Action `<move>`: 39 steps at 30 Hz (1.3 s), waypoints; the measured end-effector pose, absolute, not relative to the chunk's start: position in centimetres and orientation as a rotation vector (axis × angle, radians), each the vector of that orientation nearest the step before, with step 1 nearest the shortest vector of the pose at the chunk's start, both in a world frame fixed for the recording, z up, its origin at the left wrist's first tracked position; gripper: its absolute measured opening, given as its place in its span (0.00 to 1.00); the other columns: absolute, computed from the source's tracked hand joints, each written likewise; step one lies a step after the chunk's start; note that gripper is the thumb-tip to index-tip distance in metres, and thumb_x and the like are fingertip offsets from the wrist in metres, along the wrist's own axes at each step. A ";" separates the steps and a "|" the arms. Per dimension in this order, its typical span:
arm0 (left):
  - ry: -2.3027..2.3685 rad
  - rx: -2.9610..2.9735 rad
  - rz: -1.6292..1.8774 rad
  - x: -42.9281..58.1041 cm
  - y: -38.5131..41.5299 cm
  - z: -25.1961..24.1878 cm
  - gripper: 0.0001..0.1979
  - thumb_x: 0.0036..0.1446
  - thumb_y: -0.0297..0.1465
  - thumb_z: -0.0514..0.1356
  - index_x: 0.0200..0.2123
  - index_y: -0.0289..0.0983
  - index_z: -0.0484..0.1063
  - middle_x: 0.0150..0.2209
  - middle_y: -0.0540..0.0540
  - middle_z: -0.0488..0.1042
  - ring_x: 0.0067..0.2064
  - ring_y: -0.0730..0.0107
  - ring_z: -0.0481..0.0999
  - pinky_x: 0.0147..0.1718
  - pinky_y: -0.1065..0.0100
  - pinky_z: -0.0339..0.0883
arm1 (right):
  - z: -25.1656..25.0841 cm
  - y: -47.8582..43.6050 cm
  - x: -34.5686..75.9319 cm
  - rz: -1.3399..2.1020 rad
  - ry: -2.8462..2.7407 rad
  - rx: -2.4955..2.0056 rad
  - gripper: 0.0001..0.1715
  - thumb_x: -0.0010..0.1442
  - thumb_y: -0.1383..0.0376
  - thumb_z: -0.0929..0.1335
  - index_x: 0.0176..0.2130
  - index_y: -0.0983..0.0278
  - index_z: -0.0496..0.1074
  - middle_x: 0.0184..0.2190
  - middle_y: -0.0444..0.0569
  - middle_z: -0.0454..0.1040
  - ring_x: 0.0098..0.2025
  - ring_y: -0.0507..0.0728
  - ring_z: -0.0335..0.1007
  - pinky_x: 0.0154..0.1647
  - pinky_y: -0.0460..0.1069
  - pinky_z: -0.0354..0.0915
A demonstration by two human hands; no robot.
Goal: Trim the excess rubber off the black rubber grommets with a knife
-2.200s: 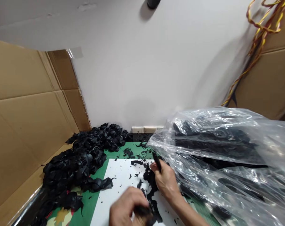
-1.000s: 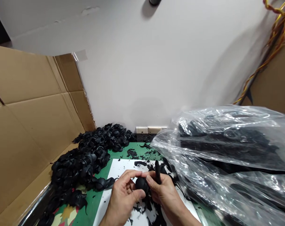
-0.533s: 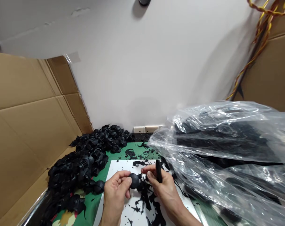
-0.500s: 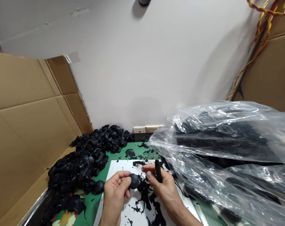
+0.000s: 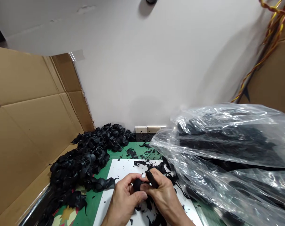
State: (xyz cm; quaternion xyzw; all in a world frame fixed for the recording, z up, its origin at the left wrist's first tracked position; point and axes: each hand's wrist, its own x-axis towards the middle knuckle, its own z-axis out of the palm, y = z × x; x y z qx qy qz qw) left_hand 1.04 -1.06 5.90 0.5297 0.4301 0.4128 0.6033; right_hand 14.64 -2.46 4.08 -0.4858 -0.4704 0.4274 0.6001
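Note:
Over a white sheet [image 5: 118, 166] my two hands meet. My left hand [image 5: 124, 196] is closed on a round black rubber part [image 5: 137, 184], thumb and fingers pressed around it. My right hand [image 5: 163, 190] is wrapped around a slim black-handled tool [image 5: 151, 179]; its working end is hidden. The right thumb and fingertips touch the rubber part's right side. Black trimmings [image 5: 157, 218] lie on the sheet below and around the hands. One more black rubber part [image 5: 102, 184] rests left of my left hand, by the sheet's edge.
A heap of black ribbed rubber parts [image 5: 86, 160] runs along the left against a cardboard panel [image 5: 31, 103]. At the right lies a clear plastic bag [image 5: 227, 147] holding black parts. Scraps dot the green mat [image 5: 123, 153]. A white wall [image 5: 156, 69] stands behind.
My right hand has moved left to the rubber part, and the tool in it has tilted. Now both hands are together at the part. The view has shifted slightly.

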 end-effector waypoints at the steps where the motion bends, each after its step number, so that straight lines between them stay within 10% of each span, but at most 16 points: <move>1: 1.014 1.257 0.946 0.9 -1.1 5.7 0.16 0.38 0.24 0.68 0.36 0.35 0.78 0.27 0.49 0.77 0.28 0.70 0.72 0.25 0.74 0.63 | 4.1 -2.4 14.8 1.047 -1.085 -1.135 0.02 0.40 0.68 0.71 0.19 0.63 0.76 0.22 0.43 0.66 0.28 0.56 0.65 0.30 0.48 0.61; 16: 1.261 1.928 1.073 1.3 -3.3 5.8 0.10 0.48 0.26 0.59 0.30 0.42 0.79 0.28 0.41 0.75 0.29 0.57 0.72 0.30 0.64 0.62 | 4.1 -2.6 13.6 0.589 -1.259 -1.277 0.17 0.54 0.62 0.62 0.17 0.59 0.55 0.17 0.40 0.60 0.20 0.52 0.56 0.21 0.45 0.56; 22: 1.111 1.547 1.102 0.1 -4.9 5.4 0.04 0.45 0.34 0.65 0.26 0.42 0.79 0.24 0.42 0.75 0.28 0.57 0.72 0.25 0.63 0.66 | 4.3 -0.8 16.7 0.579 -1.098 -1.511 0.13 0.52 0.59 0.60 0.19 0.58 0.60 0.16 0.46 0.66 0.21 0.58 0.62 0.21 0.49 0.57; 27: 0.994 1.176 1.069 -0.1 -2.6 6.1 0.21 0.41 0.41 0.70 0.38 0.35 0.79 0.32 0.42 0.77 0.29 0.66 0.72 0.22 0.73 0.62 | 4.0 -0.8 16.4 0.558 -1.219 -1.449 0.13 0.51 0.58 0.63 0.20 0.60 0.65 0.22 0.49 0.71 0.26 0.60 0.66 0.29 0.51 0.61; 33: 0.934 1.000 1.191 -0.3 -1.7 5.7 0.21 0.38 0.36 0.73 0.38 0.38 0.79 0.34 0.45 0.76 0.35 0.67 0.72 0.31 0.74 0.65 | 4.0 -1.4 17.0 0.553 -1.276 -1.365 0.14 0.51 0.62 0.65 0.36 0.62 0.75 0.35 0.53 0.74 0.39 0.62 0.71 0.40 0.54 0.66; 39: 0.930 0.920 1.210 -0.3 -1.7 5.7 0.20 0.36 0.32 0.74 0.37 0.37 0.79 0.31 0.47 0.75 0.28 0.75 0.70 0.23 0.78 0.61 | 4.3 -2.1 16.6 0.747 -1.289 -1.317 0.10 0.53 0.61 0.65 0.30 0.63 0.74 0.28 0.48 0.74 0.31 0.59 0.70 0.32 0.50 0.65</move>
